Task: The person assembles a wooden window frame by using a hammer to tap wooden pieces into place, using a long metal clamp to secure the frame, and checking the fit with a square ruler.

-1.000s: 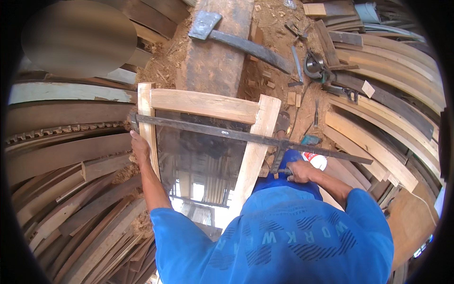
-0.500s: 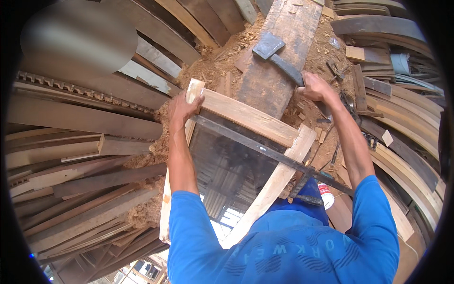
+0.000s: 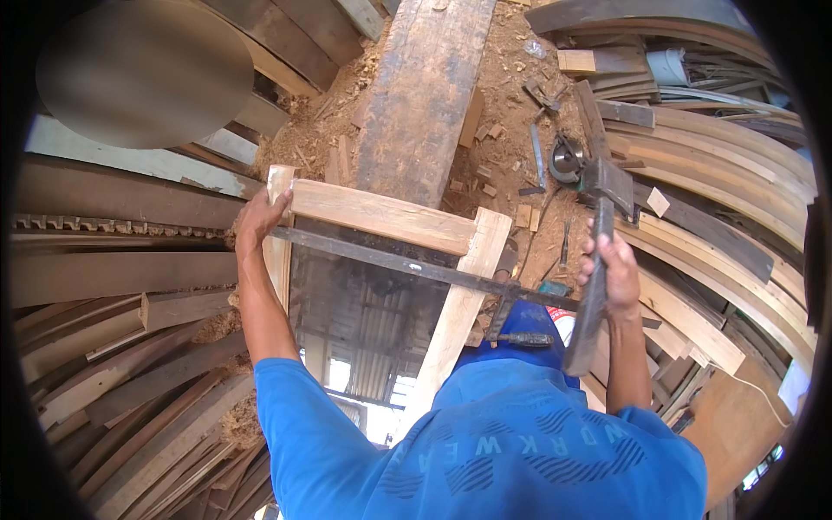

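A pale wooden frame with a dark glossy pane inside it stands in front of me. My left hand is closed around its upper left corner. A long dark bar clamp crosses the frame just below the top rail, its screw handle by the right stile. To the right of the frame, my right hand grips a dark mallet by the handle. The mallet is held up, block head uppermost, apart from the frame.
A worn plank runs away beyond the frame over wood shavings. Stacked boards line the left and the right. A round power tool, offcuts and hand tools lie on the right.
My right hand has swung the mallet from over the plank back to the right and toward me, turning its head up. The left hand remains on the frame corner; the whole view has shifted.
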`<state>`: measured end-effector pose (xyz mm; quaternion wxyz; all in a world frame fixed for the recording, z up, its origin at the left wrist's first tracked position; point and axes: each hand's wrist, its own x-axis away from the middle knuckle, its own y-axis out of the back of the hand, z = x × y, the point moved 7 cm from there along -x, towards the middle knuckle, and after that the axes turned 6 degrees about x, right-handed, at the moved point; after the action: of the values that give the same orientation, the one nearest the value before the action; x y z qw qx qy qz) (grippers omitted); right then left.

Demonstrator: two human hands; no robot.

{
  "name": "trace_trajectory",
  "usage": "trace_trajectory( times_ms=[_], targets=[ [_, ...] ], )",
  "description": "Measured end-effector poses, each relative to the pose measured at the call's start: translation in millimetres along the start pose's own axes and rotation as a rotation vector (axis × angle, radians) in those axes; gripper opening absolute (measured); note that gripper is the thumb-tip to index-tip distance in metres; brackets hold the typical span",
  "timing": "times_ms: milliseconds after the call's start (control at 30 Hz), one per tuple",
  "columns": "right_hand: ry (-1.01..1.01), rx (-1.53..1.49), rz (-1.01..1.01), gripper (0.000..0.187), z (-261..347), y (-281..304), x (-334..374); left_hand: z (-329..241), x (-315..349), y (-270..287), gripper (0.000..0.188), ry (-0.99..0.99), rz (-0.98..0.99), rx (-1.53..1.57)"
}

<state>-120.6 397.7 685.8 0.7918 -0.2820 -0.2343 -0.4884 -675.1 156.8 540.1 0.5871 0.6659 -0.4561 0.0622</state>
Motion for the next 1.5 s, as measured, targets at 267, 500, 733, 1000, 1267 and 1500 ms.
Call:
trace_trajectory(
  times_ms=[267,500,733,1000,1267,1500],
  targets=[
    [-0.525,-0.098,-0.054,0.019,-122.0,-2.7,-4.7,0.3,-2.3,3.5,0.074,0.044,-0.022,-0.02],
    [-0.527,-0.277,-0.139,0.015,-132.6,29.4,5.8,-7.7,0.5,5.4,0.072,0.05,0.019,-0.011],
    [-0.596,-0.113,0.173,0.016,-110.9,-23.0,21.1,1.3,-2.4,-5.5,0.071,-0.033,-0.01,-0.027],
    [-0.122,0.461,0.137,0.035,-27.6,-62.1,-7.9,11.0,17.6,-5.5,0.05,-0.142,-0.283,0.492],
    [0.599,1.131,0.31,0.035,83.1,-264.0,-33.5,143.7,144.1,-51.9,0.053,0.352,-0.353,0.21],
    [1.032,1.614,0.417,0.039,80.0,-510.2,-74.7,148.9,171.1,-77.6,0.067,0.595,-0.32,0.19]
  ],
)
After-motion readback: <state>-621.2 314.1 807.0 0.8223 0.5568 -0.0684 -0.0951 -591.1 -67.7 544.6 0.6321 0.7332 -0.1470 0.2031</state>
